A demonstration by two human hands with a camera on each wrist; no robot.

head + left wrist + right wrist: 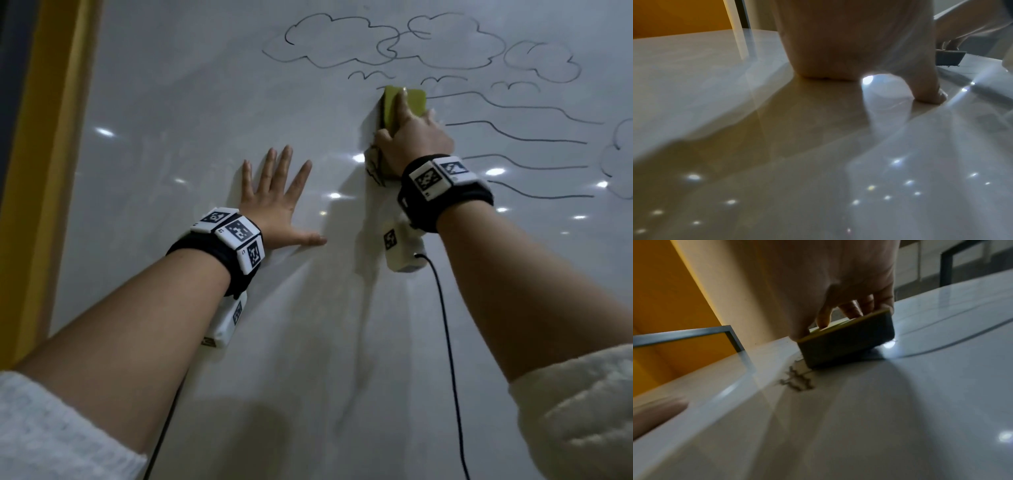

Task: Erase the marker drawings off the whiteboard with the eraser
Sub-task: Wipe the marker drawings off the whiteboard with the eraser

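Observation:
The whiteboard (171, 102) fills the head view. Black marker clouds (445, 44), small birds and wavy lines (513, 137) cover its upper right. My right hand (411, 126) grips a yellow-topped eraser (411, 101) and presses it flat on the board at the left ends of the wavy lines. In the right wrist view the eraser (846, 345) shows a dark felt side, with a dark smudge (797, 381) on the board just below it. My left hand (277, 202) lies flat on the board with fingers spread, left of the eraser; its thumb (935, 95) touches the surface.
A yellow wall strip (44, 171) runs along the board's left edge. More cloud outlines (620, 161) sit at the far right. Black cables (448, 342) hang from both wrist cameras. The lower and left board surface carries only faint smears and light reflections.

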